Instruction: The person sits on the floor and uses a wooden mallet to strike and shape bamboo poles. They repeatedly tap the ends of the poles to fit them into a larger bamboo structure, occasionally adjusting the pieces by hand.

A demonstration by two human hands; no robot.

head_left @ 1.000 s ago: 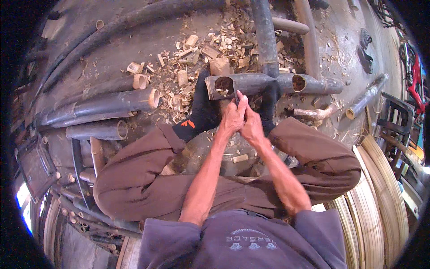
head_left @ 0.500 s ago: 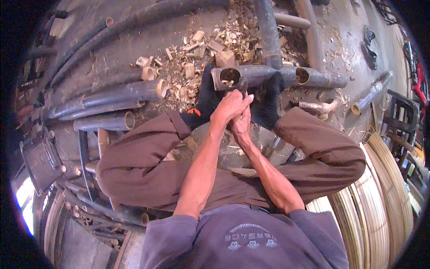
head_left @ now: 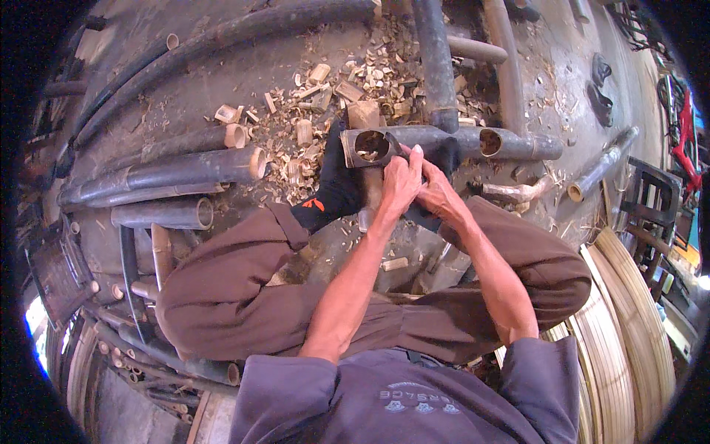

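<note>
A dark bamboo pole [head_left: 531, 147] lies crosswise between my feet, with a large round hole [head_left: 372, 147] cut near its left end and a second hole [head_left: 489, 142] farther right. Light chips show inside the left hole. A dark knife blade [head_left: 397, 146] touches the right rim of that hole, tilted up and to the left. My left hand [head_left: 400, 182] is closed around the knife near the blade, thumb stretched along it. Just to the right, my right hand [head_left: 438, 192] is closed too, apparently farther back on the handle, which the hands mostly hide.
My black-clad left foot [head_left: 342, 174] braces the pole. Wood chips [head_left: 296, 169] cover the floor beyond it. Cut bamboo poles [head_left: 185, 169] lie at the left, and another pole [head_left: 434, 66] meets the worked one from the far side. Split bamboo strips [head_left: 629, 318] are stacked at the right.
Both hands have shifted right and a little nearer me, and the right hand has moved out from below the left. The blade has swung from near upright to leaning left.
</note>
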